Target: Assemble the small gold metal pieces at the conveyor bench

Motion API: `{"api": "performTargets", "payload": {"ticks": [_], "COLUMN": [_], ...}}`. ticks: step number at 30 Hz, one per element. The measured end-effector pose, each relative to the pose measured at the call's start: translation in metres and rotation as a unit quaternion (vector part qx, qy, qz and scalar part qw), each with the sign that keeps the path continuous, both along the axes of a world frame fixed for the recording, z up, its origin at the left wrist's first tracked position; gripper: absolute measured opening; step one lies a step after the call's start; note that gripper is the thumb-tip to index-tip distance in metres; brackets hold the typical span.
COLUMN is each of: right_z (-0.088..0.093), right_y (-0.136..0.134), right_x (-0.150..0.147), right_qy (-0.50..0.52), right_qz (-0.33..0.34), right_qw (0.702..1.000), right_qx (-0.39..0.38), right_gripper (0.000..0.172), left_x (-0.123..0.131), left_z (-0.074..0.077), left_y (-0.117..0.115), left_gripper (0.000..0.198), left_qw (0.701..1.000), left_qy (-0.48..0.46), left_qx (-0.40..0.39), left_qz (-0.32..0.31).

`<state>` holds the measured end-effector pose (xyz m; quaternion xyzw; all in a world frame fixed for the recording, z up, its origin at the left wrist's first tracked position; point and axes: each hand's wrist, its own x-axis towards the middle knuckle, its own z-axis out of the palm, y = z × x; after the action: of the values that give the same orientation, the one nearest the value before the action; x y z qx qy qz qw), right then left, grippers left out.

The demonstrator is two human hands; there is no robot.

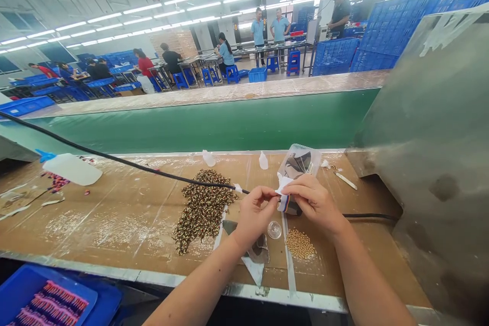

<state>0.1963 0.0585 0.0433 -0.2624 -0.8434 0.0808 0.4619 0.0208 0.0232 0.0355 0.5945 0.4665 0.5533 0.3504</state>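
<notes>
The right hand point(315, 204) holds a white cloth point(283, 184) between the thumb and the fingers, over the table point(137, 216) and in front of the box point(318, 159), which is of clear plastic. The left hand point(254, 216) has its thumb and forefinger pinched narrow, just beside the cloth; what is between them is too small to tell. A band with coloured stripes point(284, 203) is seen just below the cloth, between the two hands. Below the hands are a clear dish point(274, 230) and, to its right, a heap of tan beads point(301, 244). To the left of the hands lies a larger heap of dark and pale pieces point(204, 209). Behind this heap, a small bottle point(209, 158) leans, and another bottle point(263, 160) is upright near the box.
</notes>
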Motion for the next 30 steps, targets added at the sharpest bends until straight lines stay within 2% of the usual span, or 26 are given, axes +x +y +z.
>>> {"api": "performTargets", "payload": {"ticks": [3,6,13,17,22,25,27,30], "right_z": [0.001,0.001,0.002,0.000,-0.002,-0.001,0.001,0.004], "right_y": [-0.001,-0.001,0.000,0.001,-0.001,-0.001,-0.001,-0.003], "right_x": [-0.001,-0.002,-0.002,-0.001,-0.001,-0.001,-0.001,-0.002], "right_qy": [-0.020,-0.044,-0.086,-0.050,-0.018,-0.009,0.002,0.024], "right_qz": [0.008,-0.009,-0.061,-0.088,-0.054,-0.050,-0.065,-0.069], "right_qw": [1.000,0.998,0.992,0.993,0.998,0.998,0.997,0.997], "right_qx": [0.014,0.034,0.063,0.060,0.029,0.038,0.044,0.038], "right_gripper": [0.026,0.027,0.028,0.030,0.028,0.026,0.025,0.027], "left_x": [0.002,0.002,0.003,0.002,0.002,0.002,0.002,0.002], "left_z": [0.004,0.006,0.007,0.007,0.003,0.005,0.008,0.013], "left_y": [0.001,0.000,-0.002,-0.002,-0.003,-0.003,-0.003,-0.002], "left_gripper": [0.008,0.009,0.009,0.008,0.010,0.014,0.020,0.029], "left_qw": [0.996,0.993,0.996,0.998,0.999,0.996,0.987,0.952], "left_qy": [-0.050,-0.064,-0.035,-0.015,-0.029,-0.067,-0.121,-0.234], "left_qx": [-0.068,-0.095,-0.072,-0.052,-0.044,-0.063,-0.104,-0.195], "left_qz": [-0.022,-0.035,-0.031,-0.015,-0.002,0.000,-0.005,-0.026]}}
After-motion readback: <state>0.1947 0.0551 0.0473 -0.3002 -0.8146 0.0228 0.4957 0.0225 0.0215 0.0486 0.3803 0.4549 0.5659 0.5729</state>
